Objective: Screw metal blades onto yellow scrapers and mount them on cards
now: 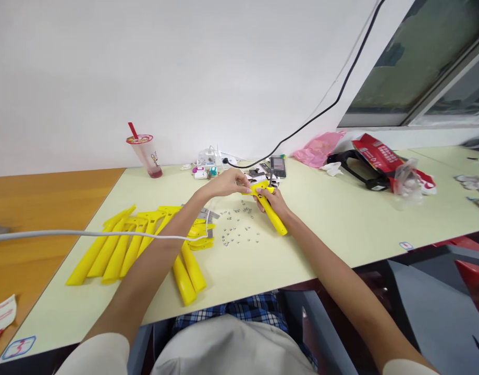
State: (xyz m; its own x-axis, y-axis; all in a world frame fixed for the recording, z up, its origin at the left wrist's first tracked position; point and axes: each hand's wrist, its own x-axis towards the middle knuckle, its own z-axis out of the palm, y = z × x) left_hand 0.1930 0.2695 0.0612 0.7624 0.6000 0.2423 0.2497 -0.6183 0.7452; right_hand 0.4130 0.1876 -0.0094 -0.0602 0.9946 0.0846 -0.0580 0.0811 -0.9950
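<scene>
Just beside the scattered metal screws (238,220), over the pale surface (360,219), the right hand (273,200) has its grip wrapped around a yellow plastic handle (277,223); the left hand (229,182) reaches its head, grip unclear.

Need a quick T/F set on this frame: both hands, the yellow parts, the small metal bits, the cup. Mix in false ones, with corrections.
1. The bare right hand holds a long yellow plastic handle. True.
2. The bare left hand rests in the lap. False: it is up at the wider end of that handle.
3. Small silver metal pieces lie scattered on the pale green tabletop. True.
4. The other yellow plastic parts lie right of both hands. False: they lie on the left, around the left forearm.
5. The translucent cup has a red straw. True.
</scene>
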